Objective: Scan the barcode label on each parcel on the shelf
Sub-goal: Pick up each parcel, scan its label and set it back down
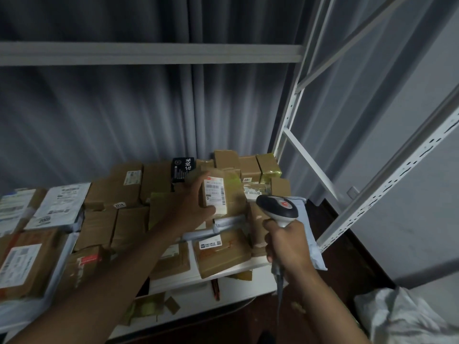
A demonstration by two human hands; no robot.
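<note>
Two hands are working over one shelf crowded with parcels, too many and too overlapped for an exact count, though well over a dozen are showing. Most are brown cardboard boxes; two white mailers are lying at the left and one black box is standing at the back.

The left hand is gripping a small brown box, fingers over its top and thumb curled under its lower edge, holding it tilted above the pile near the shelf's right end. Its white label is facing up, carrying barcodes and a red strip along the top. A faint green light is lying across the box just right of the label.

The right hand is clenching the handle of one grey scanner, whose head is sitting just beside the box.

A grey mailer is overhanging the shelf's right edge. Open space is showing above the pile, up to the upper shelf.
</note>
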